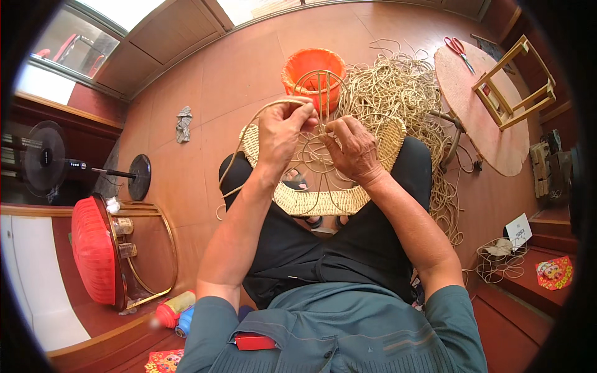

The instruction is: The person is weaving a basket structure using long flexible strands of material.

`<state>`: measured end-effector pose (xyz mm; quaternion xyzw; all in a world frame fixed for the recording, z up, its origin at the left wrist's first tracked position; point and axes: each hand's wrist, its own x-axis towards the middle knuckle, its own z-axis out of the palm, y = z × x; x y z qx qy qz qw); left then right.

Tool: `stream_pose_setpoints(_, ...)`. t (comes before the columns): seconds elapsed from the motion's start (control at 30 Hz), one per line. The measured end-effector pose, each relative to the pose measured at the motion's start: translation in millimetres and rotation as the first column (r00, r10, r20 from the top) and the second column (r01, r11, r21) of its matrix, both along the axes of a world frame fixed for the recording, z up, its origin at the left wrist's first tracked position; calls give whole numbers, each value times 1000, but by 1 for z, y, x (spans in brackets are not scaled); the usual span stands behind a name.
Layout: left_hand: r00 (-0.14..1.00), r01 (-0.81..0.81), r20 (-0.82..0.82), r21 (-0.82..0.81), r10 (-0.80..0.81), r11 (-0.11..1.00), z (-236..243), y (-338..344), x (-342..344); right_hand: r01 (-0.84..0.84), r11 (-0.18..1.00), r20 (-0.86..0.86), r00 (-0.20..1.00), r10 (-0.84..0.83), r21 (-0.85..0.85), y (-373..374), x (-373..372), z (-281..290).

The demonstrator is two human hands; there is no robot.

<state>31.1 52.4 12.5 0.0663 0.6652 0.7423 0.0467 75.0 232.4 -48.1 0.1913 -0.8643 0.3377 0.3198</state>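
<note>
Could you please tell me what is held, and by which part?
The left hand pinches the tan cord near its arc's top; the right hand is at the wire frame, its exact hold unclear.

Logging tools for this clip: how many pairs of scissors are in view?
1: the red-handled scissors lie near the far edge of the pale board, at upper right. Others could be hidden under the heap of cord.

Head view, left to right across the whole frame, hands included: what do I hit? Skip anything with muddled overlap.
Standing fan → grey crumpled scrap on the floor → left hand → right hand → red-handled scissors → small wooden frame.
</note>
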Motion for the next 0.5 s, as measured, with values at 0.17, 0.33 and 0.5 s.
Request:
stream_pose_setpoints(0.17,988,74,-121,-177,-97,981,14,21,-19,-19,999,-38,999,17,-34,0,1,-1)
stream_pose_setpoints(0.33,880,-132,-421,-664,-222,736,11,18,-27,-31,999,-63,998,29,-34,1,1,0)
stream_pose_setpoints(0.5,711,-343,-628,-702,-315,625,6,16,-21,-34,998,-63,998,31,-49,1,1,-2)
